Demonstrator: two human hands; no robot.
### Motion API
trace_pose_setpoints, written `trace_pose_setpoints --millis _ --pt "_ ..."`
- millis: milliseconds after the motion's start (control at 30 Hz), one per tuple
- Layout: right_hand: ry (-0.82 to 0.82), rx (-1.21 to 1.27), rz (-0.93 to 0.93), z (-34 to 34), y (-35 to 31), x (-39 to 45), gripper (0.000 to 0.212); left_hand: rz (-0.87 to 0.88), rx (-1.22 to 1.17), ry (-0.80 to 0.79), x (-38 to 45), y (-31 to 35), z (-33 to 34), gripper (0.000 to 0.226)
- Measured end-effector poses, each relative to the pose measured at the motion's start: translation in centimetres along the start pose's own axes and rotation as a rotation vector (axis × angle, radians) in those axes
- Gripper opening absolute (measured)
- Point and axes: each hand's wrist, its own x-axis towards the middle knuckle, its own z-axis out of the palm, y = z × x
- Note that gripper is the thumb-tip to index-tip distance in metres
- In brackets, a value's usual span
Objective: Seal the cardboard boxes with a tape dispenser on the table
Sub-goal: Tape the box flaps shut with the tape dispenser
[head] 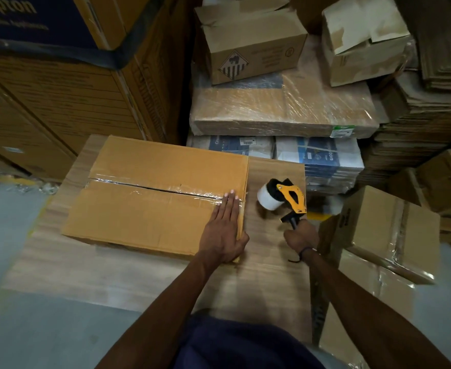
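Observation:
A flat brown cardboard box [149, 193] lies on the wooden table [139, 275], its flaps closed and a strip of clear tape [155, 189] running along the centre seam. My left hand [225, 230] presses flat on the box's right end, fingers straight, fingertips at the end of the tape. My right hand [300, 237] grips the black handle of a yellow and black tape dispenser [285, 198] with a white roll, held just above the table to the right of the box and apart from it.
Taped cardboard boxes [389, 230] stand close at the right of the table. Behind it are shrink-wrapped stacks [280, 110], loose boxes [253, 41] and tall cartons [59, 102] at the left. Grey floor [11, 230] lies to the left.

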Motion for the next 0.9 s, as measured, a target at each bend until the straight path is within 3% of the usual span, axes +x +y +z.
trace_pose_setpoints --millis 167,433,533,600,667,767,900 --pt "-0.041 0.079 0.046 3.8 0.3 -1.5 0.053 0.003 0.008 0.005 0.0 0.0 -0.1 0.095" --pt "-0.171 0.094 -0.002 4.0 1.8 -2.0 0.052 0.005 -0.013 -0.007 0.1 -0.1 0.0 0.094" --pt "0.000 0.151 -0.002 3.2 1.1 -3.2 0.061 0.005 -0.021 -0.007 0.1 -0.1 -0.2 0.093" --pt "0.197 0.298 -0.042 2.4 -0.8 -4.7 0.056 0.003 -0.030 0.004 0.1 -0.1 -0.2 0.088" --pt "0.280 0.473 -0.186 1.6 -4.0 -6.2 0.044 0.005 -0.057 0.000 0.2 -0.1 -0.3 0.083" --pt "0.202 0.580 -0.307 0.5 -9.9 -8.7 0.026 0.033 -0.089 -0.011 0.2 -0.7 -0.5 0.079" --pt "0.086 0.515 -0.314 1.7 -15.3 -10.8 0.029 0.125 -0.179 -0.076 0.3 -2.7 -1.4 0.082"
